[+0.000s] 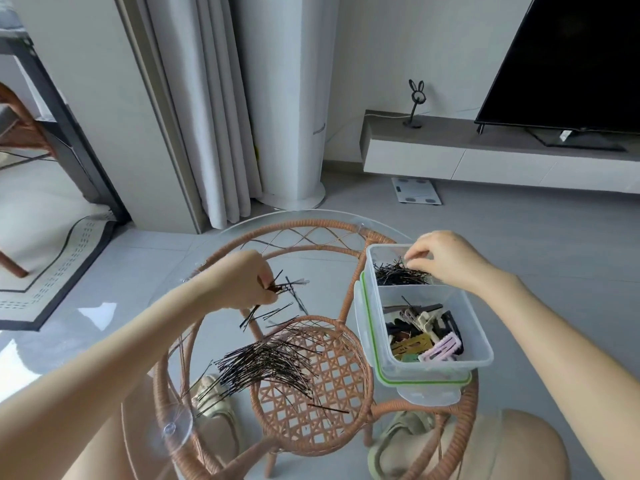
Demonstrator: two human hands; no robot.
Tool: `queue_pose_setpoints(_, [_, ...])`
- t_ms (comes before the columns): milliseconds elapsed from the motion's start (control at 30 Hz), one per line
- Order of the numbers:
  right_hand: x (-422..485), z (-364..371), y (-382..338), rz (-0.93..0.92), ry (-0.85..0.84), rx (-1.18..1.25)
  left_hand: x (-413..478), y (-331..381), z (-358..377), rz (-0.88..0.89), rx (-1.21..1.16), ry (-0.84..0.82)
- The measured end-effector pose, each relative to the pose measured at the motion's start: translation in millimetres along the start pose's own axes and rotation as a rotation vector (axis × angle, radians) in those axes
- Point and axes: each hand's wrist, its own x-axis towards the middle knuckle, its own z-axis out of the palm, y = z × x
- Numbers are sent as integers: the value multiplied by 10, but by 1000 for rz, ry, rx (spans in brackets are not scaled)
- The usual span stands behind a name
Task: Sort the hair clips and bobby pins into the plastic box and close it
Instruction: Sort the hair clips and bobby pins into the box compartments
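Observation:
A clear plastic box (481, 344) with two compartments sits on its green-rimmed lid (429, 384) at the right of the glass table. The far compartment holds black bobby pins (398, 273); the near one holds coloured hair clips (424, 332). My right hand (446, 259) hovers over the far compartment, fingertips pinched at the pins there. My left hand (247, 282) is closed on a few bobby pins (277, 289) above the table's middle. A large loose pile of bobby pins (270, 363) lies on the glass near me, with some strays (273, 313) beyond it.
The round glass top (221, 237) rests on a rattan frame (311, 382). My feet in slippers (398, 441) show below the glass. A scale (415, 190), a TV stand (485, 157) and curtains (207, 116) stand farther off.

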Motion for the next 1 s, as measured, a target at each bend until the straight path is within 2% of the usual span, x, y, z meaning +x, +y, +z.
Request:
queue_pose_setpoints(133, [-244,-64,-94,90,101,-139,156,353,-242,65,-15,39])
queue_pose_setpoints(233, [-384,68,-176,164,15,-244,325,676,-364,134,32,62])
queue_pose_setpoints(367, [-404,310,-221,221,-38,-187,572,1122,-425,215,163,45])
queue_pose_setpoints(533, [-380,464,-176,261,-31,-94,959,1517,-335,272,203,85])
queue_pose_setpoints(700, [-512,405,-128,204,62,-6,1316,1778,-36,305,185,119])
queue_pose_setpoints(800, [-654,289,-104,167,144,69,1365,1841,153,322,235,27])
queue_pose_setpoints(900, [-734,128,-95,162,300,198,1380,1819,293,310,353,-97])
queue_pose_setpoints(1000, [-665,-5,-81,128,435,172,1337,1734,280,334,336,-128])
